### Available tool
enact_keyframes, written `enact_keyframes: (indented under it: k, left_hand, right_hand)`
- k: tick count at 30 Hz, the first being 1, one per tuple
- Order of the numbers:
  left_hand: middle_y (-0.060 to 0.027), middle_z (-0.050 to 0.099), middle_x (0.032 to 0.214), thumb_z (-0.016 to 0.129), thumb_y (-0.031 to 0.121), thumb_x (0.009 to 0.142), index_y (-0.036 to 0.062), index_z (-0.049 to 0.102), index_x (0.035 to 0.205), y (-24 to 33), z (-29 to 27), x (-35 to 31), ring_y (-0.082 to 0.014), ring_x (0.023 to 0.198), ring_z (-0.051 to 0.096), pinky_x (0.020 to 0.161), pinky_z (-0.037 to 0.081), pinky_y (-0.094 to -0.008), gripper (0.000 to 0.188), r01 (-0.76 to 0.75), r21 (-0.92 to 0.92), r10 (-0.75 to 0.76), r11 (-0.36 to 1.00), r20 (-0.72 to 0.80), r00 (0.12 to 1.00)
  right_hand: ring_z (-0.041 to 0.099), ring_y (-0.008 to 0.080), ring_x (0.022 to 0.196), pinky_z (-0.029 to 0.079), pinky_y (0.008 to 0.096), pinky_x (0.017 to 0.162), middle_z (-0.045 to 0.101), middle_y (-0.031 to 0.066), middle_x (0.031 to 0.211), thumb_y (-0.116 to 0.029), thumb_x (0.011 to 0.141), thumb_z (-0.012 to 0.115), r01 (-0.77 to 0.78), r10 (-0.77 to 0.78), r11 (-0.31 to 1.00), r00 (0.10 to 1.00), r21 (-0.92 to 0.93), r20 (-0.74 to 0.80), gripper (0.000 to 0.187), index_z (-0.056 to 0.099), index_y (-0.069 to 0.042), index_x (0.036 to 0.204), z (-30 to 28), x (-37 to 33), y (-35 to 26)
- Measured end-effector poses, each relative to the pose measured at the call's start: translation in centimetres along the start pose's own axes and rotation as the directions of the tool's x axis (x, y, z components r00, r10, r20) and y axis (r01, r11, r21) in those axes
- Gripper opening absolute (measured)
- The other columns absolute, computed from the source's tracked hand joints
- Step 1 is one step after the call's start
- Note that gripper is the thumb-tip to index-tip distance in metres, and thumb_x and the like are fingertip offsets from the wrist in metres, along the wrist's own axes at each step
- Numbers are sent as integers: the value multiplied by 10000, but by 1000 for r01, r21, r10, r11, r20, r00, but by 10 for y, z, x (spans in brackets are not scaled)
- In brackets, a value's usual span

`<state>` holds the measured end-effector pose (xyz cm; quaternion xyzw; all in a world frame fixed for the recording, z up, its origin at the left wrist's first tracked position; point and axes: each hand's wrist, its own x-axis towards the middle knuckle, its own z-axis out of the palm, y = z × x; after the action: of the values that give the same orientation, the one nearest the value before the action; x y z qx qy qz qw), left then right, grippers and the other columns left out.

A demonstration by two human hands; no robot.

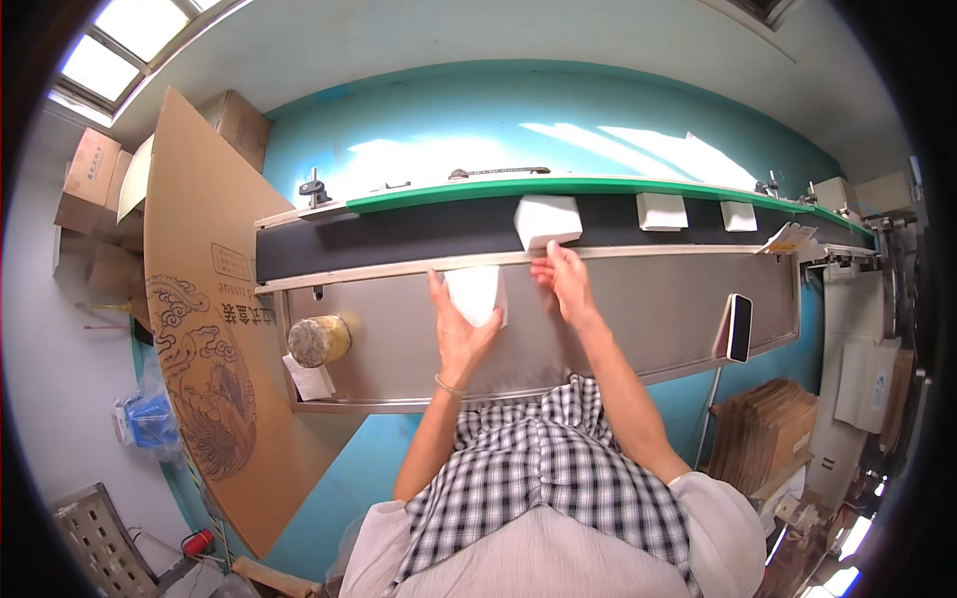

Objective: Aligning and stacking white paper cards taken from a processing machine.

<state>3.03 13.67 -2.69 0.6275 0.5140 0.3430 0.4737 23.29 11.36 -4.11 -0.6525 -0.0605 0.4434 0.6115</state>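
My left hand grips a white block that looks like a stack of folded tissues, thumb on its near side and fingers along its left. It is over the metal tray table, close to the wooden rail. On the dark conveyor belt beyond lies another tissue stack, slightly askew. My right hand is just below that stack, its fingers apart and loosely bent, one fingertip at the stack's lower edge. Farther right on the belt sit two more white stacks, one nearer and one farther off.
A green-edged guide rail runs behind the belt. On the metal table stand a round container and a folded white paper at left. A phone rises at the right edge. A large cardboard sheet flanks the left end.
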Motion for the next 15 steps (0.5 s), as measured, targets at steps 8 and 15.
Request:
enact_keyframes:
  k: [8,15]
  left_hand:
    - [-226,575,1378,874,242,817,-43,279,1547,-14,11,1,-296,1248,609,1030,513,-405,984,17,-71,-11,997,89,996]
    - [-245,508,1452,845,242,820,-72,317,1531,-15,0,2,-358,1345,526,1102,452,-439,940,57,-142,-42,988,110,993]
  right_hand:
    - [656,129,842,541,277,709,704,72,1008,-352,1012,687,11,49,976,962,-216,269,455,635,26,1260,23,-42,43]
    - [707,160,879,578,311,731,733,110,1034,-161,979,675,105,71,894,927,-436,369,312,654,36,1221,-5,-12,33]
